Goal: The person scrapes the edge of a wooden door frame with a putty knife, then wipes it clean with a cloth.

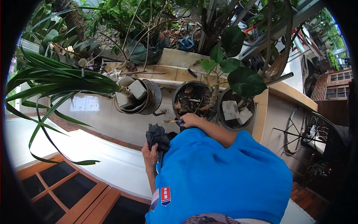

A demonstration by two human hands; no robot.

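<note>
My left hand is closed round a crumpled black plastic bag, held close to the blue shirt. It looks like soft sheet plastic; any contents are hidden. In my right hand is a thin tool with a blue handle, its narrow end pointing left; I cannot make out its exact kind. That hand is at the near rim of a dark pot, which holds soil, dry leaves and a thick-stemmed plant.
To the left stands a pot with concrete blocks and a long-leaved plant. Another pot with blocks stands on the right. A tiled ledge runs behind. Wooden-framed windows are at lower left, a bicycle wheel at right.
</note>
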